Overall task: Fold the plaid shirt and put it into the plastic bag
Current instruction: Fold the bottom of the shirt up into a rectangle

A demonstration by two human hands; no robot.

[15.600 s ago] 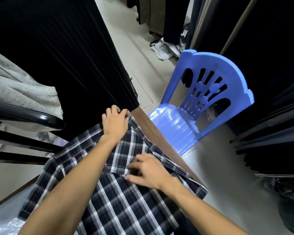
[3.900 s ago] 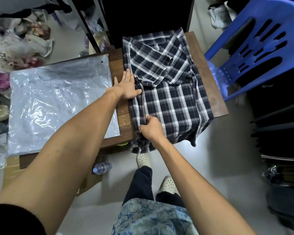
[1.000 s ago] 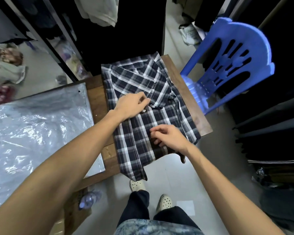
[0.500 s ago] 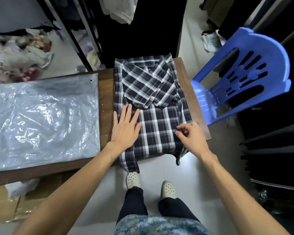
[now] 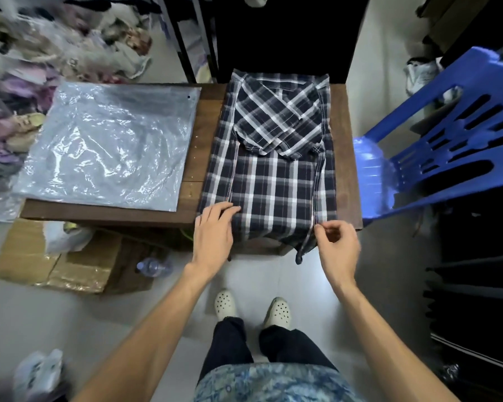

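Both hands at the near hem of a plaid shirt folded on a wooden table.

The plaid shirt lies face down on the right half of the wooden table, sleeves crossed over its back and its hem hanging over the near edge. The left hand rests nearly flat, fingers together, on the shirt's near left corner. The right hand pinches the hem at the near right corner between thumb and forefinger. The clear plastic bag lies flat and empty just beside the shirt, on the table's left half. A blue plastic chair stands to the right. No readable writing or labels show.
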